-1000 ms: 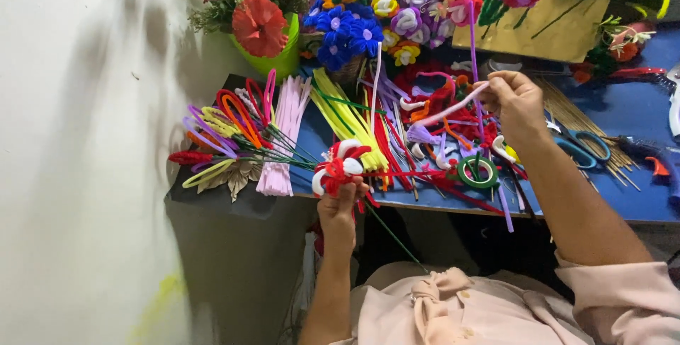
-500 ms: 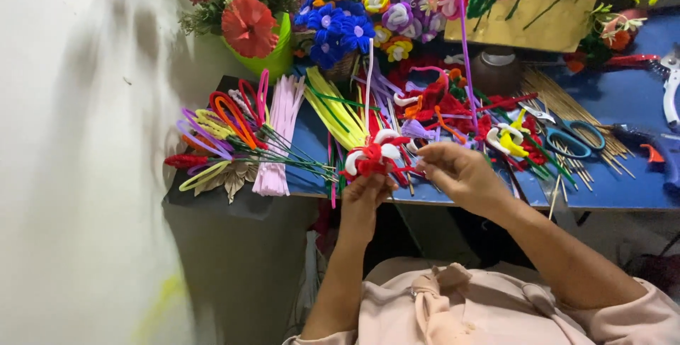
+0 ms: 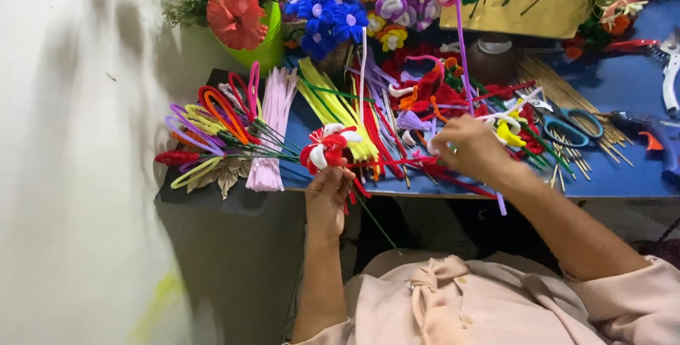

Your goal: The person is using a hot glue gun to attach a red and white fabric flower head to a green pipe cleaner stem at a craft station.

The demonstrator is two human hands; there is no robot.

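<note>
My left hand [image 3: 327, 196] holds a red and white pipe-cleaner flower [image 3: 327, 148] by its thin green stem, at the near edge of the blue table [image 3: 623, 175]. My right hand [image 3: 473, 150] is closed on a long purple pipe cleaner [image 3: 462, 40] that stands nearly upright, its lower end poking out below my wrist. Between the two hands lie red pipe cleaners [image 3: 397, 164] along the table edge.
Bundles of pink [image 3: 273, 125], yellow [image 3: 338, 108] and mixed pipe cleaners cover the table. Finished flowers [image 3: 340, 15] and a green pot [image 3: 265, 47] stand at the back. Blue-handled scissors [image 3: 570, 122], wooden sticks [image 3: 574, 104] and pliers [image 3: 669, 76] lie right. A white wall is on the left.
My right hand came back from the pile at the right with a purple pipe cleaner and now holds it upright near the flower. My left hand kept the flower roughly in place.
</note>
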